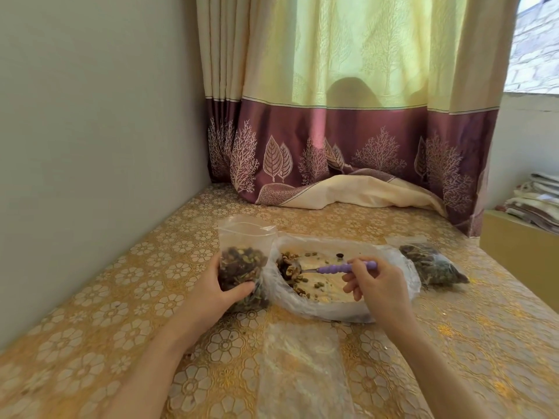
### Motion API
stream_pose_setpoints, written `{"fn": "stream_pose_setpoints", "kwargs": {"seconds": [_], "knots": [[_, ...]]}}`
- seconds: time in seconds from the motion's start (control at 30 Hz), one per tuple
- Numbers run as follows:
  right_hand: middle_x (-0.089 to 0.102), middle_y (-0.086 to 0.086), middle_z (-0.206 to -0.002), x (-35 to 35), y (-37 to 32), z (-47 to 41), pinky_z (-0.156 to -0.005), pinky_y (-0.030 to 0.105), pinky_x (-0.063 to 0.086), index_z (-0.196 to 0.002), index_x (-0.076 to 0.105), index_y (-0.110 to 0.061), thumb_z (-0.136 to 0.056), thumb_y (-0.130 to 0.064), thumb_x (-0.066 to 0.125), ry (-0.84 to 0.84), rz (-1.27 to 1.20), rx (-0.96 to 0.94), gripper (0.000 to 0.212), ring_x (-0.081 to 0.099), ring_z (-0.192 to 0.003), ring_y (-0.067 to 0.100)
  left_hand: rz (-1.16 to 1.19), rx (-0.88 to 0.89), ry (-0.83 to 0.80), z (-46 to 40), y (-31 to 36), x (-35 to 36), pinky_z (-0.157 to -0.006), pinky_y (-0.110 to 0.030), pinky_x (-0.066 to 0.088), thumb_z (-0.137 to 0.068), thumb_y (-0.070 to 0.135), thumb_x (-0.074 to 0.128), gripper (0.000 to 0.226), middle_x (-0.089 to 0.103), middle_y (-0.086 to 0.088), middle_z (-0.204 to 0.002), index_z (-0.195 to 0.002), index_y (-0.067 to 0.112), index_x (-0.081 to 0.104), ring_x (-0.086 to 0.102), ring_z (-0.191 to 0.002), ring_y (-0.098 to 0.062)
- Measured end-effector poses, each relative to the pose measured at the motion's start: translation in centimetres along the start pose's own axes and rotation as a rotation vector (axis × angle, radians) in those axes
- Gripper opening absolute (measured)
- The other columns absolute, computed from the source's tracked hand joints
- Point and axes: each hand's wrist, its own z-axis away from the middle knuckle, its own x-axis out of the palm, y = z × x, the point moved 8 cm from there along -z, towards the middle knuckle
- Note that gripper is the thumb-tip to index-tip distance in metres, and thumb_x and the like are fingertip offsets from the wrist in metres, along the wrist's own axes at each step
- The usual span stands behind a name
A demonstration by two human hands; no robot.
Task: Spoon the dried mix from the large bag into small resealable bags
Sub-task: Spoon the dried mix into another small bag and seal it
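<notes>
A large clear bag (326,311) lies open on the table, with a little dried mix (292,272) of nuts and seeds left at its left side. My right hand (376,282) pinches a purple-handled spoon (338,269), whose bowl sits in that mix. To the left, my left hand (216,285) grips a small resealable bag (243,261) that stands upright, mouth open, about half full of mix. A second small bag (429,264), filled, lies flat to the right of the large bag.
A gold floral tablecloth (121,313) covers the table, which meets a wall on the left. A purple and cream curtain (348,152) drapes onto the table's far end. An empty clear bag (302,367) lies flat near me. Folded cloths (535,204) are stacked at right.
</notes>
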Motion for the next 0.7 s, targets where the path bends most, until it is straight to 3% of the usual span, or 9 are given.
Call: {"fn": "stream_pose_setpoints", "kwargs": {"seconds": [0.17,0.27,0.5,0.7], "knots": [[0.066,0.005,-0.054,0.4,0.5,0.3,-0.043,0.021,0.045,-0.067,0.066,-0.011,-0.094,-0.003,0.050,-0.033,-0.101,0.075,0.032,0.058,-0.048,0.014,0.023,0.002,0.021,0.0,0.3,-0.1,-0.067,-0.010,0.040,-0.057,0.045,0.076,0.063,0.058,0.019,-0.106,-0.112,0.043,0.045,0.052,-0.093,0.008],[0.067,0.005,-0.055,0.0,1.0,0.2,-0.043,0.019,0.046,-0.069,0.067,-0.007,-0.092,-0.004,0.052,0.013,-0.177,0.140,0.028,0.059,-0.047,0.013,0.048,0.007,0.032,0.1,0.4,-0.2,-0.062,-0.007,0.041,-0.053,0.046,0.076,0.054,0.060,0.021,-0.100,-0.100,0.046,0.049,0.054,-0.085,0.013],[0.066,0.004,-0.053,-1.4,1.1,0.0,-0.041,0.017,0.044,-0.069,0.067,0.000,-0.090,-0.003,0.054,0.091,-0.275,0.183,0.025,0.057,-0.045,0.010,0.101,0.019,0.042,0.3,0.6,-0.1,-0.061,-0.006,0.045,-0.052,0.044,0.076,0.052,0.063,0.018,-0.099,-0.099,0.042,0.053,0.059,-0.082,0.014],[0.066,0.004,-0.054,-2.2,-1.6,-0.4,-0.045,0.018,0.048,-0.072,0.066,-0.002,-0.091,-0.006,0.055,0.137,-0.279,0.104,0.022,0.060,-0.049,0.011,0.129,0.012,0.042,0.3,0.5,0.0,-0.080,-0.022,0.049,-0.049,0.045,0.077,0.054,0.065,0.012,-0.103,-0.098,0.037,0.056,0.061,-0.097,-0.005]]}}
